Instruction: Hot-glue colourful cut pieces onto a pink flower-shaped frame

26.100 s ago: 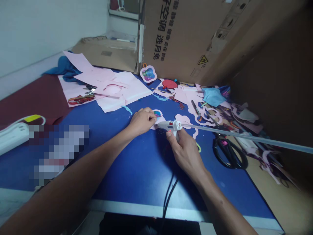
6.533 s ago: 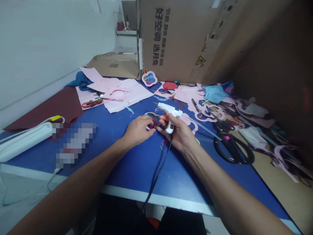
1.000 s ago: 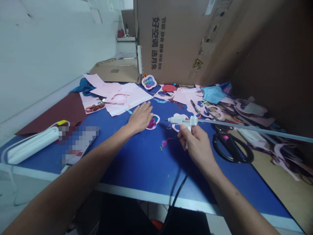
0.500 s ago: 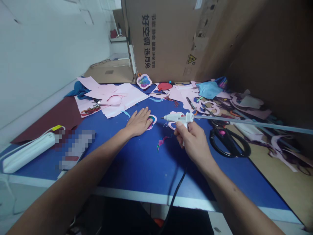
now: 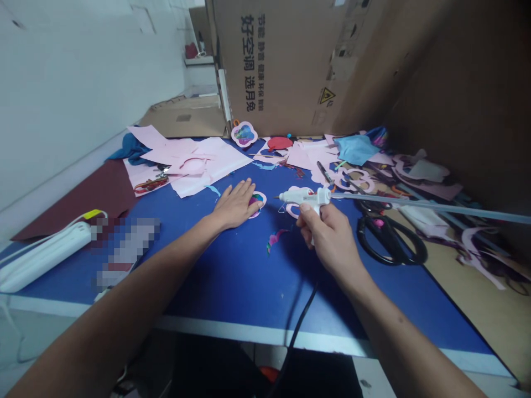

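Observation:
My left hand (image 5: 236, 204) lies flat, fingers stretched out, over a pink flower-shaped paper frame (image 5: 262, 197) with a shiny multicoloured centre; most of that piece is hidden under the palm. My right hand (image 5: 327, 232) is wrapped round a white hot glue gun (image 5: 305, 195). Its nozzle points left toward my left hand, apart from the paper. A long clear glue stick (image 5: 415, 205) sticks out of the gun's back end. Beneath the gun, another pink paper frame (image 5: 293, 209) is partly covered. A shiny multicoloured scrap (image 5: 277, 239) lies just in front.
Black-handled scissors (image 5: 392, 241) lie right of my right hand. Pink paper sheets (image 5: 211, 160) and cut scraps spread along the back. A finished-looking flower piece (image 5: 244, 134) leans on the cardboard box (image 5: 286, 66). At left sits a white power strip (image 5: 47, 257); the gun's black cord (image 5: 302, 318) hangs over the edge.
Both hands keep nearly the same pose, left one flat and right one on the glue gun. The view has shifted slightly.

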A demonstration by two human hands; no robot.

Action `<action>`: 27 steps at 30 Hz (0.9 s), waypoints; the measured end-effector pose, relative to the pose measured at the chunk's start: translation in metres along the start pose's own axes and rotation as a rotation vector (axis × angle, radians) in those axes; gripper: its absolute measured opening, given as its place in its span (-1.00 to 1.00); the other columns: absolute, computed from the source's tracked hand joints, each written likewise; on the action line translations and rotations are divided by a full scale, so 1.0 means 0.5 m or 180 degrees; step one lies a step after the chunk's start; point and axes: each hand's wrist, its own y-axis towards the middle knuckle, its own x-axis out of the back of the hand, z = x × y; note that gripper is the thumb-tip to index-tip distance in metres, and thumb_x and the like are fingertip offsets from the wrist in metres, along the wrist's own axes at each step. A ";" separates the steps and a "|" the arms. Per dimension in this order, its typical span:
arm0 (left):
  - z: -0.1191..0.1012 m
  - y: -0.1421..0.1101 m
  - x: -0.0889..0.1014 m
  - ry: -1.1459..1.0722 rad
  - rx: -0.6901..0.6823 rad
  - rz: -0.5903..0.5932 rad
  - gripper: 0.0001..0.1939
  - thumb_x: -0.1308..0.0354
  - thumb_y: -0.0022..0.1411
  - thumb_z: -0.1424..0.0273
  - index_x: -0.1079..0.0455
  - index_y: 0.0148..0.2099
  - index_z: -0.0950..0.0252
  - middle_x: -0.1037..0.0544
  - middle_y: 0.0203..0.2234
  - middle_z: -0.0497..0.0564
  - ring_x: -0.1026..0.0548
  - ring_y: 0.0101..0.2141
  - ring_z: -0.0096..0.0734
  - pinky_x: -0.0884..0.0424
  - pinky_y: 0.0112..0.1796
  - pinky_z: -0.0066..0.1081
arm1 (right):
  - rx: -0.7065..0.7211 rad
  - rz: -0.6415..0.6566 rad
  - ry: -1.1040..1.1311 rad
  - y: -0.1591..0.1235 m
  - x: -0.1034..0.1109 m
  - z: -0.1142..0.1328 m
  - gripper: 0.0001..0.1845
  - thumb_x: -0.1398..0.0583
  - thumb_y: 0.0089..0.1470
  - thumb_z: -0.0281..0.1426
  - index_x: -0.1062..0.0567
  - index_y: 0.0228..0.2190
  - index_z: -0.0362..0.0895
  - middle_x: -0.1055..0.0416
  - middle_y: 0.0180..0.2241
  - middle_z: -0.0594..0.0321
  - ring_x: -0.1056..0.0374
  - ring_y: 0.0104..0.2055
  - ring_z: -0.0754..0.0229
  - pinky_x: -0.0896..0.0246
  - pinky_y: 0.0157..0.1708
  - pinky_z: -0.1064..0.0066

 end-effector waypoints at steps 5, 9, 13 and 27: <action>-0.003 0.000 0.002 -0.0006 0.0048 0.0029 -0.03 0.19 0.54 -0.24 0.10 0.69 0.27 0.16 0.66 0.14 0.17 0.62 0.00 0.17 0.55 0.07 | 0.0008 -0.0013 -0.0015 0.001 0.000 0.000 -0.45 -0.21 0.30 0.14 -0.48 -0.44 -0.06 -0.38 -0.64 0.30 -0.25 -0.62 0.22 -0.10 -0.59 0.35; -0.005 -0.003 0.006 -0.0025 0.0041 0.0030 0.00 0.17 0.53 -0.25 0.11 0.69 0.31 0.17 0.65 0.15 0.18 0.62 -0.02 0.18 0.55 0.07 | -0.0024 -0.0033 -0.0059 0.000 0.001 0.003 -0.46 -0.22 0.30 0.12 -0.47 -0.44 -0.06 -0.39 -0.63 0.30 -0.25 -0.62 0.22 -0.09 -0.59 0.35; -0.006 -0.006 0.005 -0.0079 0.0059 0.0009 0.03 0.15 0.49 -0.30 0.11 0.69 0.26 0.18 0.65 0.14 0.17 0.62 -0.01 0.18 0.55 0.07 | -0.0038 -0.0023 -0.0031 0.001 0.002 0.004 -0.47 -0.22 0.30 0.12 -0.47 -0.42 -0.06 -0.41 -0.61 0.29 -0.27 -0.61 0.21 -0.10 -0.58 0.35; 0.009 -0.093 0.035 -0.0311 -0.0372 -0.0250 -0.19 0.40 0.63 -0.07 0.06 0.69 0.24 0.14 0.65 0.04 0.17 0.62 -0.16 0.25 0.56 -0.04 | 0.0011 -0.0082 -0.0024 0.009 0.009 -0.001 -0.49 -0.19 0.33 0.10 -0.47 -0.42 -0.05 -0.40 -0.60 0.29 -0.28 -0.58 0.17 -0.11 -0.55 0.32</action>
